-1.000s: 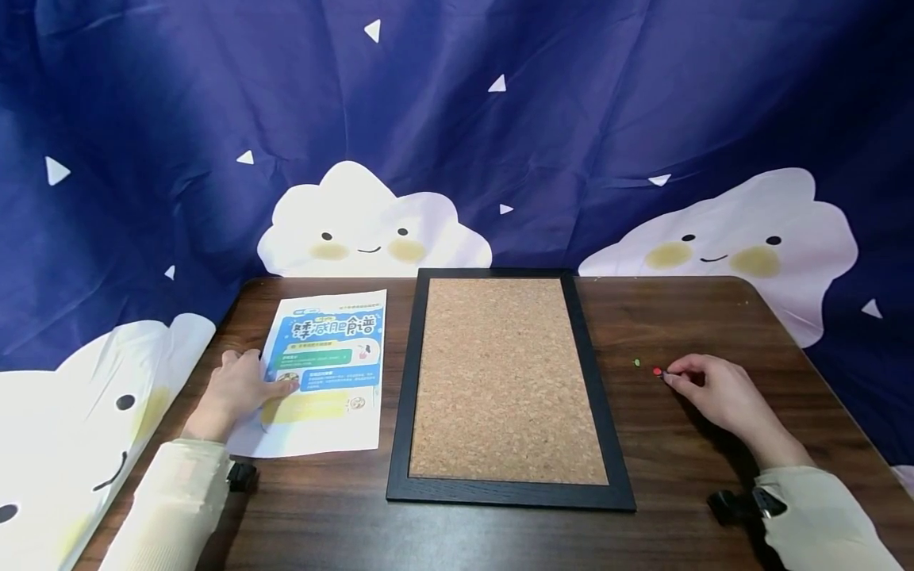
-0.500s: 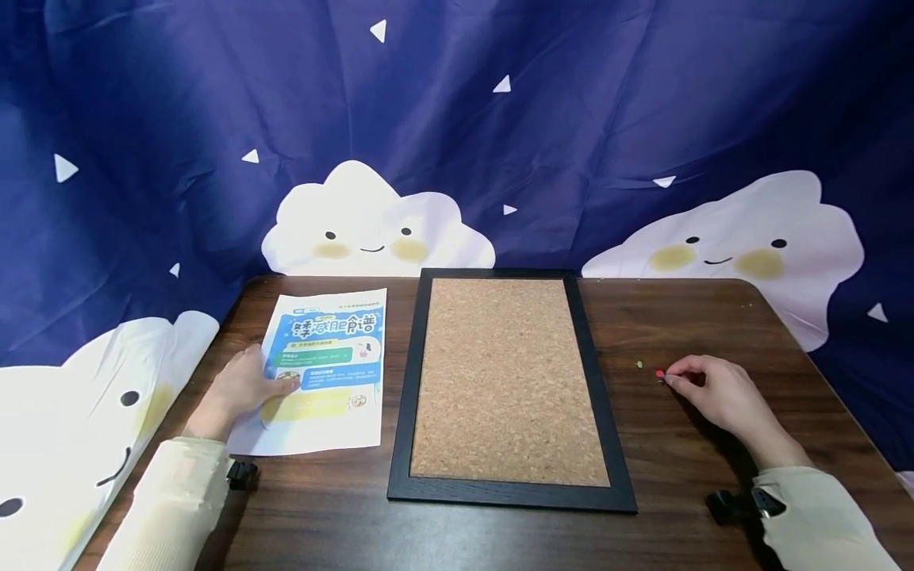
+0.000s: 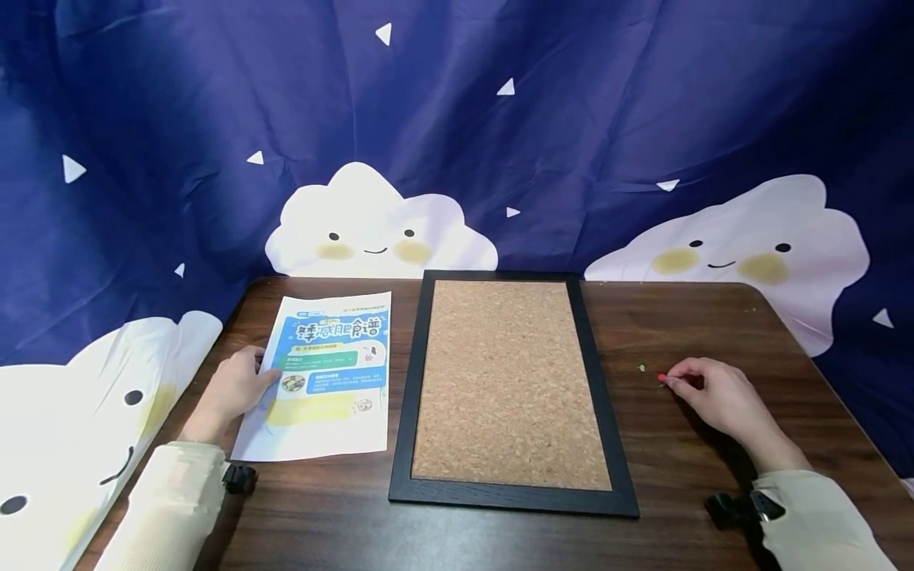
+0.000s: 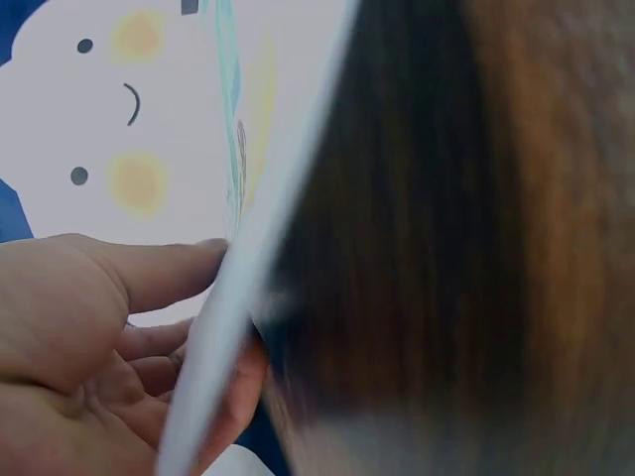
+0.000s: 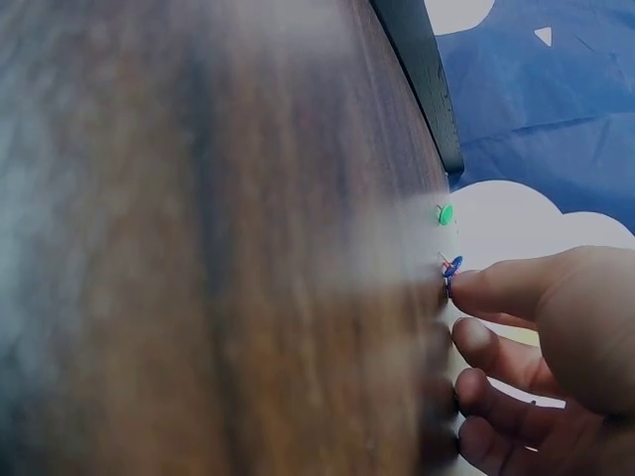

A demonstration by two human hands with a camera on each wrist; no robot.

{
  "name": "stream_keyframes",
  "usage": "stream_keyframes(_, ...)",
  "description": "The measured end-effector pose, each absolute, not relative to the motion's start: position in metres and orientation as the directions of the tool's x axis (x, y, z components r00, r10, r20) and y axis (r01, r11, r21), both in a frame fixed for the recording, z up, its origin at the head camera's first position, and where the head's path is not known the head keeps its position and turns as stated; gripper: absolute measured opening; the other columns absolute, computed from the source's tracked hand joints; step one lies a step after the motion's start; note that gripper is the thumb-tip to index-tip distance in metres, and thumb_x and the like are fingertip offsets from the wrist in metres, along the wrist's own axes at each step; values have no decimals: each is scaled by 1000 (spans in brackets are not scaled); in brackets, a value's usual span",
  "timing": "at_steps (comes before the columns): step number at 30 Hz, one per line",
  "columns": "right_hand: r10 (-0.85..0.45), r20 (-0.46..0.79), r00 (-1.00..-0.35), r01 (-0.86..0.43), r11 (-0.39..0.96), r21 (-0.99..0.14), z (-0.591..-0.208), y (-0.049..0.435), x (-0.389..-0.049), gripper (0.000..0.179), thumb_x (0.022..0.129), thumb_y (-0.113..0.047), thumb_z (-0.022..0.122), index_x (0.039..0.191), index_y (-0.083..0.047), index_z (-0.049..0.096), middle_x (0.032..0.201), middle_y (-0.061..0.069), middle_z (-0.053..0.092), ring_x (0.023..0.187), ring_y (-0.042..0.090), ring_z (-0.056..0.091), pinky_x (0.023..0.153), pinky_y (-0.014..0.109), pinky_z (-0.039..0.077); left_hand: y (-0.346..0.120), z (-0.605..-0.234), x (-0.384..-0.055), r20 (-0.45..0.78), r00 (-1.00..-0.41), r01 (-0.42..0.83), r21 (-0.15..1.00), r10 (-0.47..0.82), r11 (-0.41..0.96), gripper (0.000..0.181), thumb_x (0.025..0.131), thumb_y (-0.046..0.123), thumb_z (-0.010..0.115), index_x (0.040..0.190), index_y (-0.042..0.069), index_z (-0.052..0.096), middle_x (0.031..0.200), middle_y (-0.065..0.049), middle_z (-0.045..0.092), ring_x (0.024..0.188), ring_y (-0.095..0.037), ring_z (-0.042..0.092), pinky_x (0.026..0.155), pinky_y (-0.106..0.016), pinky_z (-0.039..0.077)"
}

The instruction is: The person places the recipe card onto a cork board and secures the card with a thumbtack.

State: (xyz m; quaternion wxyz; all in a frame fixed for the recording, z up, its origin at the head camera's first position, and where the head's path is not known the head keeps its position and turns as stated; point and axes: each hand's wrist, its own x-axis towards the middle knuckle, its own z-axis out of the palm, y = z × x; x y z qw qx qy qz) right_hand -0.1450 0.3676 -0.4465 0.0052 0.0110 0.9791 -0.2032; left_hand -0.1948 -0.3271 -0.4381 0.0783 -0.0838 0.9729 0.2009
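Note:
My left hand (image 3: pixel 239 385) grips the left edge of a printed paper sheet (image 3: pixel 328 408), with Chinese lettering on blue. In the left wrist view the thumb lies on the printed side of the sheet (image 4: pixel 260 228), the other fingers behind it. At the right, my right hand (image 3: pixel 724 400) pinches a red thumbtack (image 3: pixel 662 378) between thumb and index finger, close over the table. A green thumbtack (image 3: pixel 642 368) lies just left of it. The right wrist view shows a blue thumbtack (image 5: pixel 453 266) right at the thumb tip; the red one is hidden there.
A cork board (image 3: pixel 510 381) in a black frame (image 3: pixel 514 496) lies mid-table between the hands. The brown wooden table (image 3: pixel 343 507) ends at a dark blue curtain (image 3: pixel 443 95) with clouds. Wrist cameras (image 3: pixel 728 510) sit low beside both forearms.
The left hand has drawn back slightly left, its thumb now near the sheet's edge. The right fingertips have closed in on the red thumbtack, which now shows less. The head view has shifted slightly.

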Motion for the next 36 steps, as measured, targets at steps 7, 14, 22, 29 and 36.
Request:
stream_keyframes(7, 52, 56, -997, 25, 915, -403, -441, 366, -138, 12, 99, -12, 74, 101, -1, 75, 95, 21, 75, 76, 29, 58, 68, 37, 41, -334, -437, -192, -102, -985, -171, 446, -140, 878, 38, 109, 19, 56, 130, -13, 60, 113, -31, 66, 97, -39, 62, 83, -51, 52)
stream_keyframes(14, 82, 88, -993, 35, 895, -445, -433, 360, -132, 10, 96, -9, 77, 96, -1, 73, 83, 12, 76, 70, 20, 60, 61, 29, 42, -338, -430, -190, -39, -992, -121, 529, -119, 840, 38, 111, 19, 55, 126, -14, 66, 118, -34, 70, 101, -41, 66, 85, -50, 54)
stream_keyframes(22, 73, 160, -984, -4, 900, -435, -433, 360, -129, 11, 95, -8, 77, 101, 1, 76, 83, 13, 74, 68, 15, 53, 60, 28, 40, -341, -424, -190, -62, -992, -124, 628, -110, 769, 43, 114, 20, 51, 134, -15, 63, 116, -30, 73, 91, -26, 67, 68, -26, 52)
stream_keyframes(29, 60, 161, -985, -16, 900, -435, -433, 362, -128, 15, 100, -12, 73, 106, 1, 77, 77, 7, 71, 66, 16, 49, 58, 29, 37, -344, -415, -187, -82, -988, -149, 733, -132, 663, 43, 115, 17, 47, 137, -18, 59, 113, -30, 75, 78, -5, 65, 64, -22, 55)
stream_keyframes(36, 74, 188, -979, -20, 890, -455, -433, 360, -127, 13, 100, -11, 75, 104, 1, 77, 86, 15, 80, 69, 7, 58, 55, 24, 43, -347, -412, -186, -114, -987, -156, 822, -110, 548, 42, 115, 16, 47, 139, -18, 56, 95, -1, 77, 75, 0, 67, 64, -24, 59)
